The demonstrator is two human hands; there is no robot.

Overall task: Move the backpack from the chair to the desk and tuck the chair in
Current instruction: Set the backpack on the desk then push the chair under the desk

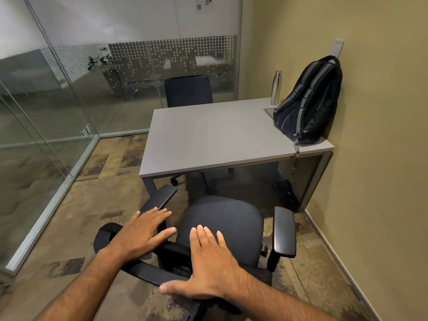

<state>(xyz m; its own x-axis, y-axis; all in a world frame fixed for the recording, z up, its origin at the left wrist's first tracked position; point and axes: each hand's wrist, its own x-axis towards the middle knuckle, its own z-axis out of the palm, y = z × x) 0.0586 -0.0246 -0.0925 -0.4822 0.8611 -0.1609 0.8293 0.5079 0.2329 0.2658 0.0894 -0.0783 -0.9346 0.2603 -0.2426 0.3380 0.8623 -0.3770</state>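
A black and grey backpack [309, 100] stands upright on the far right corner of the grey desk [208, 137], leaning against the wall, one strap hanging over the desk edge. The black office chair [222, 223] stands pulled out in front of the desk, its seat bare. Both my hands hover over the top of its backrest with fingers spread. My left hand [141, 230] is over the backrest's left end near the left armrest. My right hand [210, 260] lies flat above the backrest's middle. Neither holds anything.
A steel water bottle [276, 88] stands on the desk beside the backpack. A second dark chair [188, 90] sits behind the desk. Glass partitions [58, 112] close the left and back sides; a yellow wall [382, 158] runs along the right. Carpeted floor surrounds the chair.
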